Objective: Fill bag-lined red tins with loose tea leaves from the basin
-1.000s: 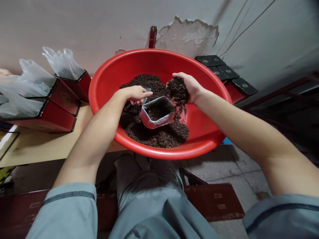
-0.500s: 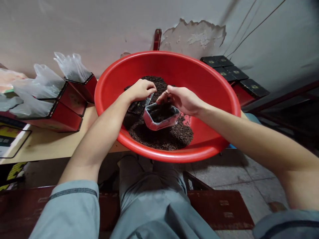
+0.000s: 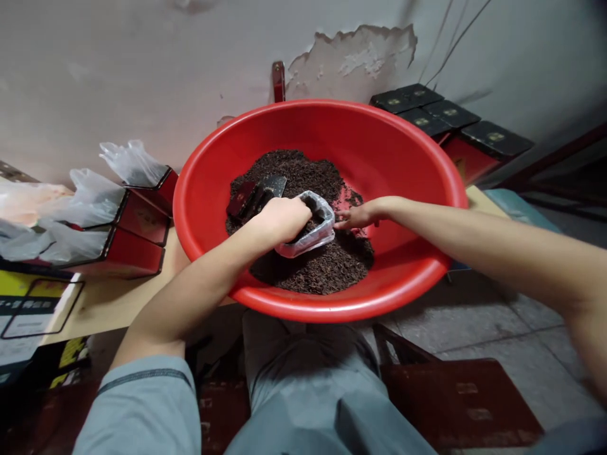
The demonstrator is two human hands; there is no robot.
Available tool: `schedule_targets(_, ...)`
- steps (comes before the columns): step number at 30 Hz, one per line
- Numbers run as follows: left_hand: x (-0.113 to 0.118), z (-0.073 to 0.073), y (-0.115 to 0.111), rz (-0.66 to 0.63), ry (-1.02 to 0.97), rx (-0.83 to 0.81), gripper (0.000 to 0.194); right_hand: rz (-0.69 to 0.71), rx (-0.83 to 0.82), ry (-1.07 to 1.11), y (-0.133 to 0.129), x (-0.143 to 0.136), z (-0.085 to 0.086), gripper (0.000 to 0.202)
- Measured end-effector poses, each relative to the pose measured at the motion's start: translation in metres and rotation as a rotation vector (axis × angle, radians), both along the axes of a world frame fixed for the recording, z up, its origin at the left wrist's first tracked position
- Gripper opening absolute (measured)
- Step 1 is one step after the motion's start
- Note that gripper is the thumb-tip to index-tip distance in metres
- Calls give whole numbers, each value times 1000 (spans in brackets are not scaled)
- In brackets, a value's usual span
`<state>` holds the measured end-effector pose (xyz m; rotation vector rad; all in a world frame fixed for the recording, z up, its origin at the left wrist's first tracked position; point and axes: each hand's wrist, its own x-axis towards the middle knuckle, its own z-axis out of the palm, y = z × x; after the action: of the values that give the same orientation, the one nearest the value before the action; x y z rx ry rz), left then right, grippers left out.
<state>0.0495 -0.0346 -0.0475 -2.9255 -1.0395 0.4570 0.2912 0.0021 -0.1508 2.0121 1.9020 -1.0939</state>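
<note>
A squared, clear plastic bag (image 3: 317, 239) stands open-mouthed on dark, dry, leaf-like material (image 3: 327, 268) inside a large red basin (image 3: 341, 309). More of the dark material shows within the bag. My left hand (image 3: 287, 220) reaches over the bag's left rim, knuckles up; its fingertips are hidden in the mouth. Against the bag's right side rests my right hand (image 3: 358, 216), palm down, fingers stretched out. Just behind my left hand, a dark red and black box (image 3: 244, 197) and a flat black piece (image 3: 274, 184) lie on the heap.
Several red boxes (image 3: 135, 253) with plastic bags (image 3: 78, 243) sticking out stand on the table (image 3: 102, 309) at left. Black-topped boxes (image 3: 496, 136) are stacked at right. Behind the basin rises a wall (image 3: 142, 76) with peeling paint. A brown bench (image 3: 465, 398) is below.
My left hand has moved from behind the bag onto its left rim, fingers going inside. My right hand has dropped from above the mouth to the bag's right side. The view has shifted slightly.
</note>
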Motion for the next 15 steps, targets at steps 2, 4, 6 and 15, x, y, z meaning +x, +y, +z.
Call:
schedule_targets(2,1,1,-6,44,86,44,30,23,-136,16,-4,-7,-6,70)
schedule_targets(4,1,2,-9,23,138,32,29,100,-205,71,-5,-13,-7,67)
schedule_targets(6,1,1,-8,-28,129,7,36,147,-280,89,-6,-18,-7,71)
schedule_targets(15,2,-7,4,-106,82,-53,38,53,-431,81,-21,-34,3,91)
